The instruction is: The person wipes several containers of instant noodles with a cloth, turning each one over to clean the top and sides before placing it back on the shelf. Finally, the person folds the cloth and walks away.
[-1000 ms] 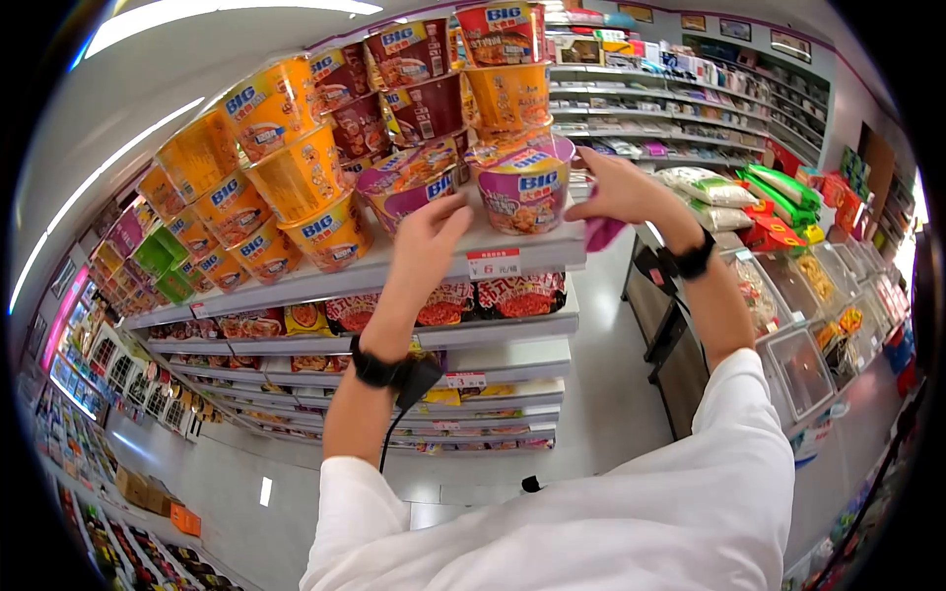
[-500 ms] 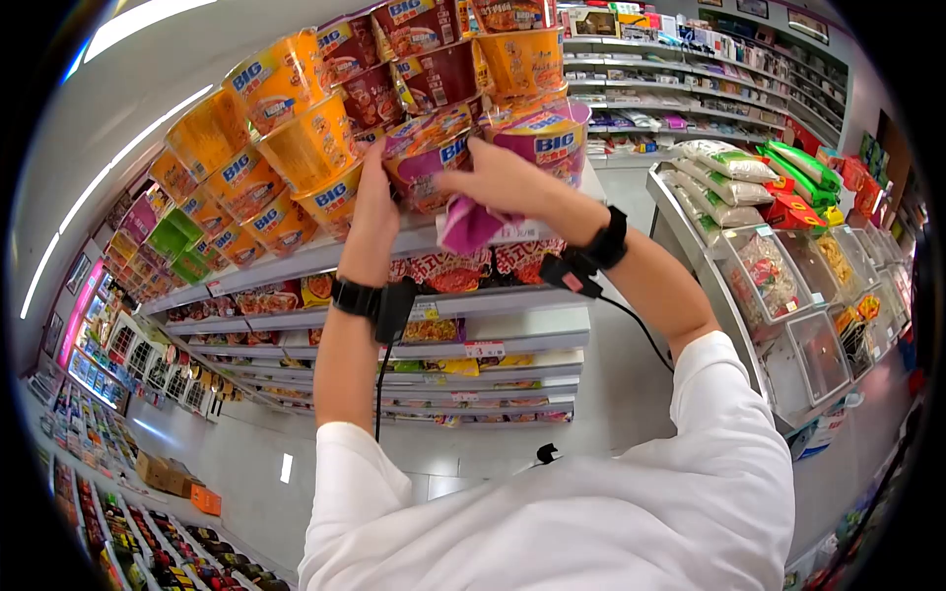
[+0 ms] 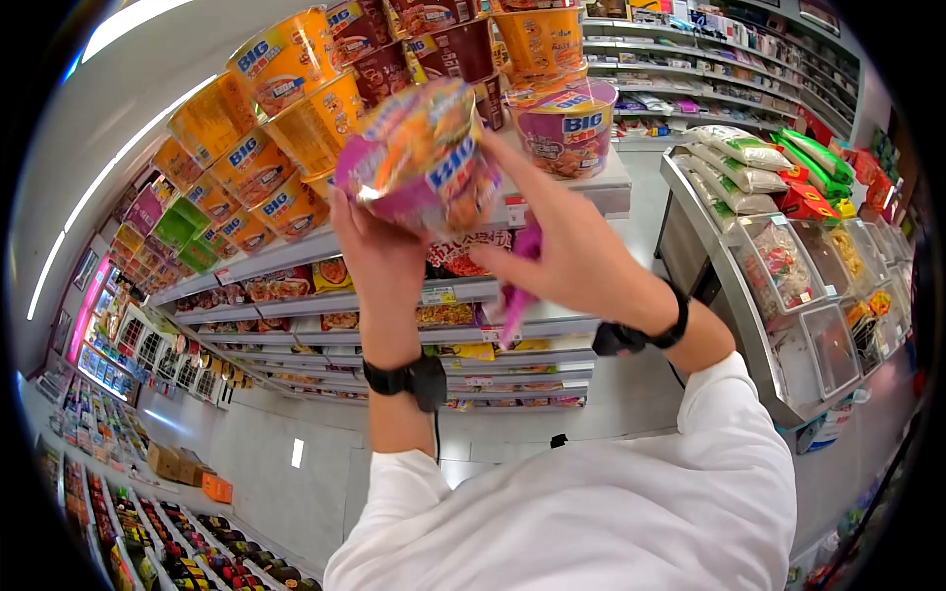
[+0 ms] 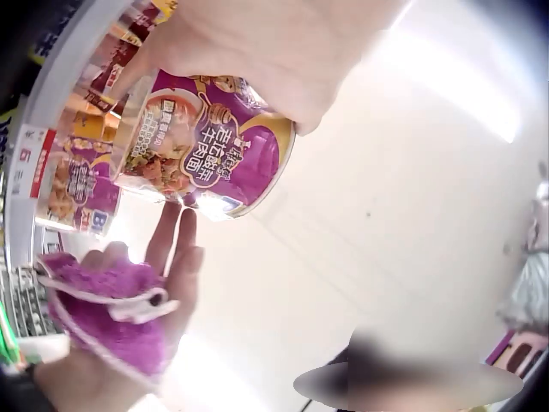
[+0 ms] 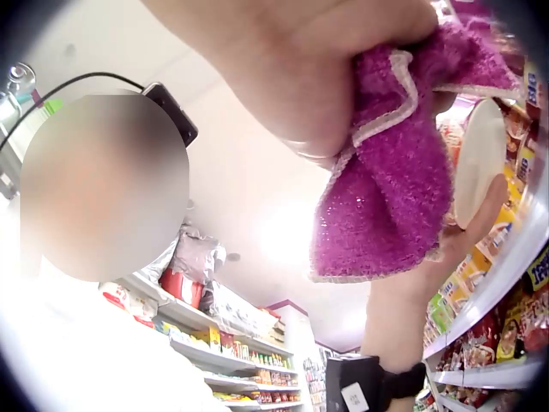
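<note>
A purple instant noodle cup, slightly blurred, is lifted off the top shelf and tilted. My left hand grips it from the left and below, thumb and fingers spread around its wall in the left wrist view. My right hand holds a purple cloth with white edging, bunched in the palm. Its extended fingers reach the cup's right side. The right wrist view shows the cup's pale base. A second purple noodle cup stands at the shelf's right end.
Orange noodle cups and dark red ones are stacked behind and left of the hands. Below the shelf edge lie rows of packets. On the right, a counter carries sacks and clear bins.
My right hand, with the cloth, moved from the end cup to the neighbouring purple cup. My left hand took hold of that cup and lifted it off the shelf toward me.
</note>
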A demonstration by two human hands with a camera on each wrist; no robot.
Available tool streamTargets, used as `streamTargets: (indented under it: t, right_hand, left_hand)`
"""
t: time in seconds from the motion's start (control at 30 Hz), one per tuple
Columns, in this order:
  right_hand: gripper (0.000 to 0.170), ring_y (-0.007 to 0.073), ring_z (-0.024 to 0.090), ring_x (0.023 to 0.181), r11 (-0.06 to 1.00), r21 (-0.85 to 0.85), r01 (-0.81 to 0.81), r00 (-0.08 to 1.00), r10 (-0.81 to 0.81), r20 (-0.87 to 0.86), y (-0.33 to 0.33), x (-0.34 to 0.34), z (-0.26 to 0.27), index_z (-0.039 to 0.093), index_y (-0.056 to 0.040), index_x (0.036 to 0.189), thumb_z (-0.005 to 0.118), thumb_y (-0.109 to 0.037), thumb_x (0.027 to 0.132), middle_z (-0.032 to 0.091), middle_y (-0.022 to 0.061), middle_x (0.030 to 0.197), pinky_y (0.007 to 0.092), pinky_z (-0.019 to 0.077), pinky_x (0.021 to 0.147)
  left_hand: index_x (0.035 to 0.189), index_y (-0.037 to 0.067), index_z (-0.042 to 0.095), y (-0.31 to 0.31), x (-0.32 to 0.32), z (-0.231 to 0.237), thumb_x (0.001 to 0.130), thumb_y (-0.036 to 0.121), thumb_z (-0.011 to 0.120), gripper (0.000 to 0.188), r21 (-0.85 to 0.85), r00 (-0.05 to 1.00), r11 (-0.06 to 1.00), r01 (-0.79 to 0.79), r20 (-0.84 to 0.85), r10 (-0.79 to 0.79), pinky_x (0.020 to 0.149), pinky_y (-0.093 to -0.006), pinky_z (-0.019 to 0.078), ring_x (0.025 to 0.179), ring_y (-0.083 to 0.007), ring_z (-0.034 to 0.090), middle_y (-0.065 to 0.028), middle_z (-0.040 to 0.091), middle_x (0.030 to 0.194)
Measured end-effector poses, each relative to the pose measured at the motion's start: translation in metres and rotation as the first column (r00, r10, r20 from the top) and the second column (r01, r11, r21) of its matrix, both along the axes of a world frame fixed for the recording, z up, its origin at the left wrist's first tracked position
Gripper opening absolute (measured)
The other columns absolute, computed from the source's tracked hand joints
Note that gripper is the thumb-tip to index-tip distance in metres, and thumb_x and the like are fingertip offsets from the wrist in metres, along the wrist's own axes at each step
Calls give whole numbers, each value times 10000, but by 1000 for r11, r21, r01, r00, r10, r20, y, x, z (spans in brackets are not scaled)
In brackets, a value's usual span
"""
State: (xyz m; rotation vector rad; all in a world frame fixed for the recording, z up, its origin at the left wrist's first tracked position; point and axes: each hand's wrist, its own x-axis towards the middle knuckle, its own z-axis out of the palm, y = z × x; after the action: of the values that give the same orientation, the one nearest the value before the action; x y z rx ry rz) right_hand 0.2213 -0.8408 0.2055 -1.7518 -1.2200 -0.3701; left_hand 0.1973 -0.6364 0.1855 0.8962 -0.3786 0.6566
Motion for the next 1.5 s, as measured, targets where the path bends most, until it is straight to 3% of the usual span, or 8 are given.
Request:
streamTargets:
  t: [0.1,0.23,0.6,0.73,0.87,1.33,1.43,1.5]
  right_hand:
    - [835,367,597,1135,999,-7,-45,990,46,134,-13,-6,-37,292,-22,1477,725,-171,778,362,197,1514,402,533,820]
    - [673,81,531,656,971,213,-109,968,152,-198,-28,-6,-65,376,-21,1435,665,-56,828,585,159,1319,259,489,699]
    - [286,52,441,871,815,575,66,755,336,-563,-32,0,-121,536,-2,1210,517,-52,929,530,10,1037,200,385,808]
    - [285,74,501,892,798,587,136,754,300,-584,-49,-3,-127,572,7,1183,502,-103,930,589,40,1032,223,412,832]
    - [323,64,499,892,850,510,133,711,277,-647,-56,-3,-135,556,-10,1240,526,-111,935,574,35,1085,215,419,816]
    - [280,181,520,1112,974,175,144,907,-59,-417,-86,-9,-163,674,-20,1063,644,-153,818,557,168,1226,304,428,875]
    - [250,164,538,1059,949,278,149,928,-37,-371,-79,-15,-165,684,-21,1013,649,-140,796,539,183,1256,288,433,840]
    - [250,147,554,993,957,234,170,918,-68,-391,-80,-15,-165,685,-24,1013,647,-137,793,531,180,1276,281,442,812]
  left_hand:
    - [1364,117,500,2,-25,-40,870,530,579,650,-215,964,973,85,-229,-135,1085,-472,372,1270,-263,497,-69,536,1379]
    - [1339,102,523,-3,-47,-72,848,456,605,611,-301,922,932,200,-263,-283,1080,-463,381,1267,-257,506,-61,553,1372]
    - [1397,83,427,-42,-58,-155,903,386,647,620,-187,868,932,310,-345,-358,1069,-408,404,1275,-201,501,-60,516,1395]
    - [1411,46,404,-48,-67,-156,689,149,887,874,516,879,796,317,-474,-42,1029,-364,439,1263,-168,475,-47,511,1385]
    - [1309,21,527,-50,-64,-180,553,84,935,862,602,772,735,310,-611,175,984,-355,466,1134,-168,555,-62,616,1221]
    - [1344,28,429,-70,-55,-221,653,-232,698,786,-68,761,963,262,-600,-249,908,-344,542,1186,-235,585,-114,555,1319]
    - [1369,56,432,-65,-55,-224,800,-38,708,639,105,732,924,367,-646,-218,952,-392,520,1225,-240,558,-108,535,1348]
    - [1402,61,411,-68,-58,-221,911,220,627,559,-259,749,852,454,-407,-523,1007,-433,477,1264,-245,526,-108,531,1356]
